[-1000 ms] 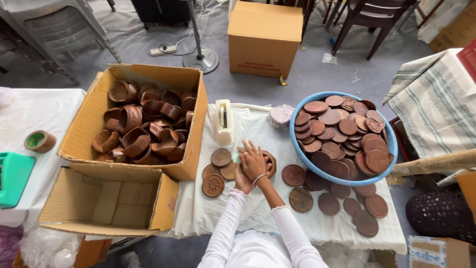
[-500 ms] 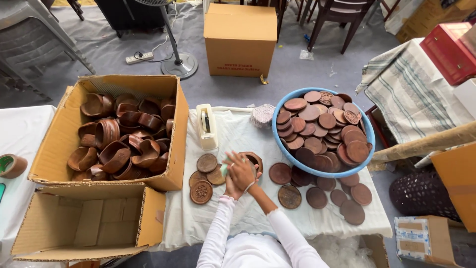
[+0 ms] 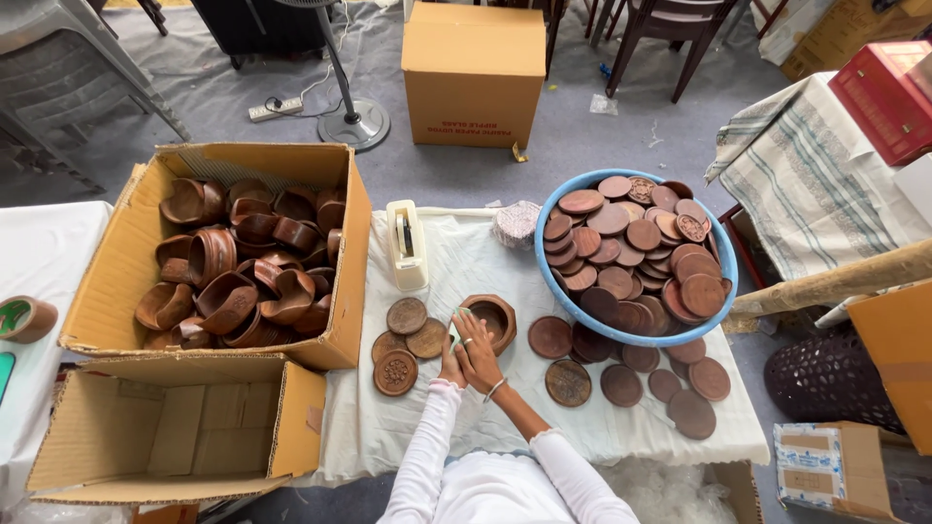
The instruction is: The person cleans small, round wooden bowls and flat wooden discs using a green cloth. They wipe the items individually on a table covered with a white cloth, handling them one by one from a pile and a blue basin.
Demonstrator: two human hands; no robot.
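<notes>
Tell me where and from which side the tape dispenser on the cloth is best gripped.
Grip the tape dispenser across its two long sides near the middle, coming from above. It stands upright, long and narrow. The cardboard box crowds one long side, so fingers probably have little room there; the other side has open white cloth.

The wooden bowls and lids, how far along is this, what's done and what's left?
Done: nothing finished shows; the small cardboard box holds no bowls. In hand: both hands, right hand over left hand, rest at one wooden bowl on the white cloth. Left: the big box of bowls is full, the blue basin is heaped with round lids, and more lie loose.
</notes>
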